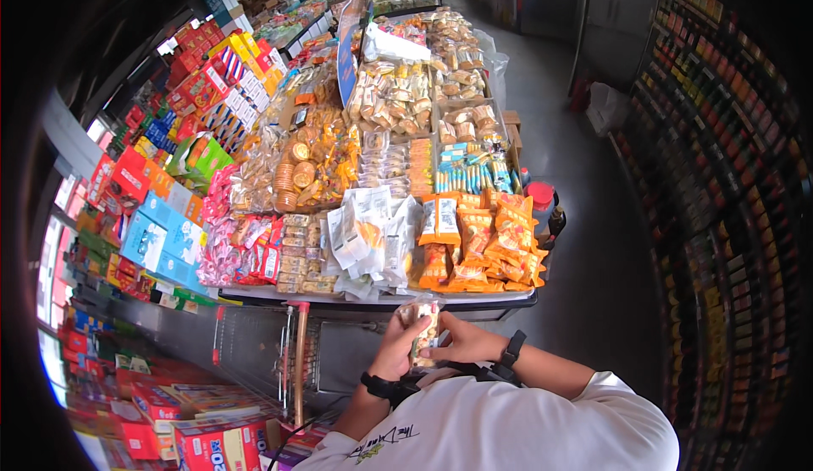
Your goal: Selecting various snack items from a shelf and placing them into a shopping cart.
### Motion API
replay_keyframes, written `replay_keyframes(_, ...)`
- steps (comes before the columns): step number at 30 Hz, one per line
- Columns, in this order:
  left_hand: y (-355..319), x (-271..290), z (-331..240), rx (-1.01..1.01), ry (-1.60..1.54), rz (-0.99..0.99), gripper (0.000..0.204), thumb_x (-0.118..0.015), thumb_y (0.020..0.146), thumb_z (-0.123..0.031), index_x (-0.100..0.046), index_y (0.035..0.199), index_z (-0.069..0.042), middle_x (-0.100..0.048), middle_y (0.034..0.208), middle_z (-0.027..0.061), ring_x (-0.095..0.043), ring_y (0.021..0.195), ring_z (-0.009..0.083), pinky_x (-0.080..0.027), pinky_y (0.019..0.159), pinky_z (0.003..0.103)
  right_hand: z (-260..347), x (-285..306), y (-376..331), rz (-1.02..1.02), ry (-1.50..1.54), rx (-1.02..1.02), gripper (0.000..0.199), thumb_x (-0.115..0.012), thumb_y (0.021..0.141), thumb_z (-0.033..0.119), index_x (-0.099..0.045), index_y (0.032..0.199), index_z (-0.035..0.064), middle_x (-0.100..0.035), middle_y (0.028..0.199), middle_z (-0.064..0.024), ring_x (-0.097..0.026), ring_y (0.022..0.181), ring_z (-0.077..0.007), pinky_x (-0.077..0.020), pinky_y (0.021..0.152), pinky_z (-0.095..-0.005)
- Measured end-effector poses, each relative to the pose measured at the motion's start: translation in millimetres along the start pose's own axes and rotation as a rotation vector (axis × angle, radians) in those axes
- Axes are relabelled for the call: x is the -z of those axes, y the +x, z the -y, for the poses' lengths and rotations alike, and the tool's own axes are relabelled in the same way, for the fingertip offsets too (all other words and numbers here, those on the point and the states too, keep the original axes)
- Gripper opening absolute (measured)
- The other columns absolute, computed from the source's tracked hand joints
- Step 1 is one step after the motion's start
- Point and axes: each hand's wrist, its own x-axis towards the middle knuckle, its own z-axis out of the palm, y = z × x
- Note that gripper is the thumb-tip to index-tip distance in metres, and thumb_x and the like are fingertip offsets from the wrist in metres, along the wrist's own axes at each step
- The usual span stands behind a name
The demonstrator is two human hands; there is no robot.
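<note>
Close to my body, in front of the display table's near edge, I hold a small clear-wrapped snack pack (426, 333) with pale and brown bits, standing upright. My left hand (395, 348) grips its left side, the thumb lying along it. The fingers of my right hand (463, 341) close on its right side. Beyond my hands lie white-and-clear bagged snacks (360, 232) and, to their right, a pile of orange snack bags (478, 242). Stacked small wrapped packs (306, 253) sit left of the white bags. Print on the held pack is too small to make out.
The display table (474, 301) runs away from me, heaped with packaged snacks. A shopping cart (296, 352) stands at near left, by red cartons (222, 446). Shelves of goods (720, 217) line the right across a grey aisle floor (584, 259). Dark bottles with a red-lidded jar (540, 196) stand at the table's right.
</note>
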Motion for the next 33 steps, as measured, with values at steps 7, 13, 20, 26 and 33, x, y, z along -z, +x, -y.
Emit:
replay_keyframes(7,13.1,11.4,2.9,0.091,-0.207,0.099,0.039,-0.040,0.106,-0.027,-0.045,0.136,-0.003,-0.059,0.128,0.0089,-0.059,0.112,0.0167,-0.048,0.095,0.033,-5.2,1.9,4.9,-0.090,0.120,-0.002,0.065,-0.076,0.083,0.021,-0.043,0.135,-0.0009,-0.062,0.119,-0.0147,-0.062,0.109,-0.0230,-0.0554,0.087,-0.0362)
replay_keyframes(13,12.5,23.4,-11.4,0.001,0.016,0.108,0.035,-0.049,0.102,-0.012,-0.048,0.136,0.000,-0.057,0.129,0.0060,-0.055,0.116,0.0145,-0.045,0.099,0.031,3.9,-11.3,5.2,-0.234,0.464,-0.044,0.056,-0.069,0.089,0.005,-0.039,0.137,0.0022,-0.062,0.117,-0.0069,-0.062,0.099,-0.0129,-0.0518,0.081,-0.0289)
replay_keyframes(20,22.2,39.7,-40.7,-0.088,-0.157,0.076,0.038,-0.048,0.103,-0.024,-0.050,0.134,-0.002,-0.060,0.125,0.0085,-0.058,0.114,0.0180,-0.047,0.098,0.034,15.6,-15.4,7.5,-0.672,0.552,0.070,0.043,-0.061,0.090,-0.004,-0.038,0.127,0.0016,-0.060,0.115,-0.0107,-0.062,0.101,-0.0178,-0.0559,0.082,-0.0324)
replay_keyframes(26,11.6,45.7,-40.7,0.072,-0.294,0.141,0.039,-0.047,0.103,-0.031,-0.052,0.132,-0.004,-0.063,0.121,0.0076,-0.062,0.108,0.0181,-0.050,0.092,0.034,15.9,-26.6,16.1,-0.445,0.421,-0.062,0.047,-0.059,0.097,0.012,-0.038,0.137,0.0006,-0.061,0.117,-0.0115,-0.062,0.102,-0.0161,-0.0523,0.089,-0.0326)
replay_keyframes(33,11.5,47.2,-30.8,0.183,-0.332,0.148,0.053,-0.035,0.105,-0.044,-0.044,0.141,-0.006,-0.058,0.133,0.0093,-0.060,0.116,0.0230,-0.048,0.099,0.040,29.5,-65.3,20.8,-0.292,0.524,-0.177,0.058,-0.050,0.102,0.016,-0.022,0.150,-0.0010,-0.051,0.130,-0.0107,-0.050,0.116,-0.0159,-0.0427,0.098,-0.0301)
